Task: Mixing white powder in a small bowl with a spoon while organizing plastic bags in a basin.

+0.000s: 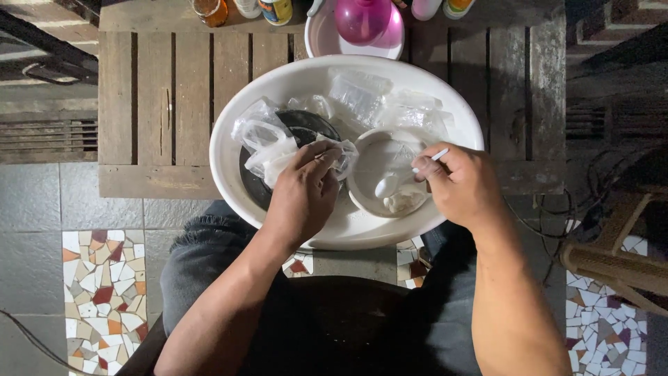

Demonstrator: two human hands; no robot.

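A large white basin (278,83) rests on the front edge of a wooden slat table, over my knees. Inside it lie a dark round plate (306,124), several clear plastic bags (362,94) and a small white bowl (372,157) with a pale lump of food (405,202). My left hand (303,195) pinches a clear plastic bag (268,150) over the dark plate. My right hand (459,182) holds a white plastic spoon (403,175), its scoop down in the small bowl next to the lump.
Behind the basin stand a pink funnel-like piece (362,17) in a white bowl (323,42) and several jars and bottles (277,10) along the table's far edge. A wicker chair (612,264) and cables are at the right. Mosaic floor tiles (104,292) show at the left.
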